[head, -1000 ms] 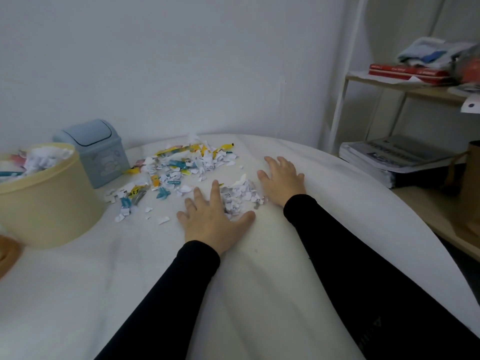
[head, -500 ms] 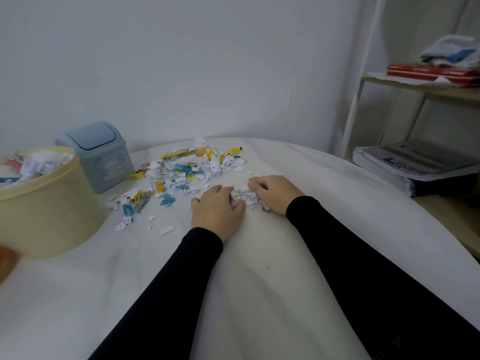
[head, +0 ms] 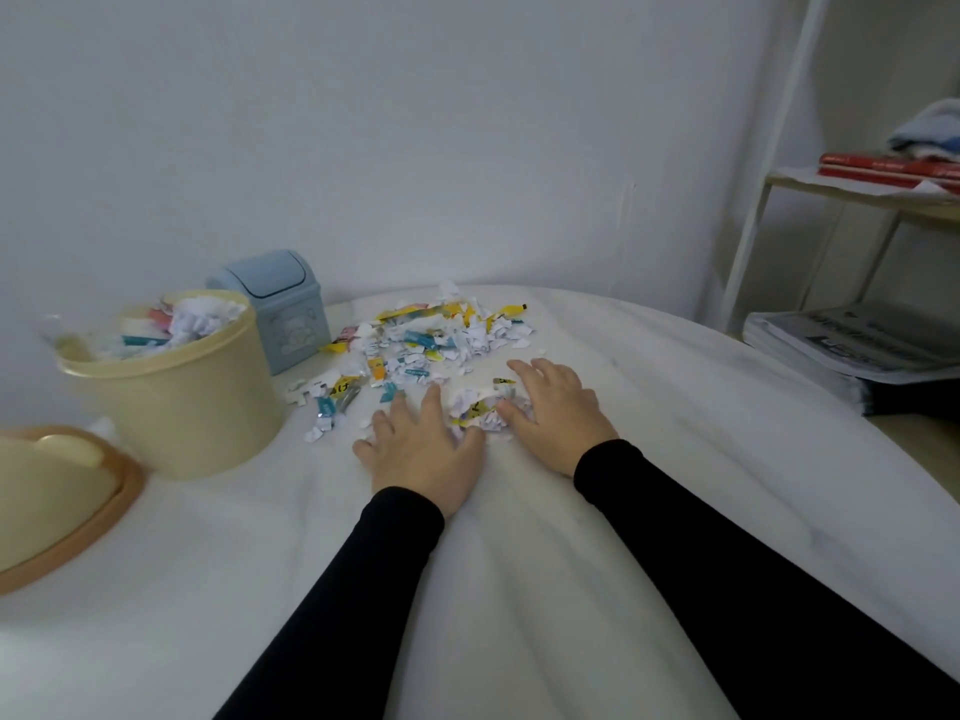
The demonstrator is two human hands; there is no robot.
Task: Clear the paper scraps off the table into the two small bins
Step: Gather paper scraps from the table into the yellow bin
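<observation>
A small heap of white and yellow paper scraps [head: 479, 407] lies on the white table [head: 519, 589] between my two hands. My left hand [head: 422, 452] lies flat on the table with spread fingers, its thumb against the heap's left side. My right hand [head: 555, 414] rests on the heap's right side with fingers nearly straight. A wider scatter of white, yellow and blue scraps [head: 436, 340] lies just beyond. The cream round bin [head: 182, 407], heaped with scraps, stands at the left. The pale blue swing-lid bin [head: 283, 309] stands behind it.
A cream and tan lid [head: 52, 501] lies at the table's left edge. On the right a white-framed shelf [head: 769, 148] holds stacked papers [head: 852, 350] and red books [head: 883, 168]. The wall runs close behind the table.
My hands, curled together over the heap half a second ago, have spread their fingers flat on either side of it. The view has swung left, bringing the bins and lid further in.
</observation>
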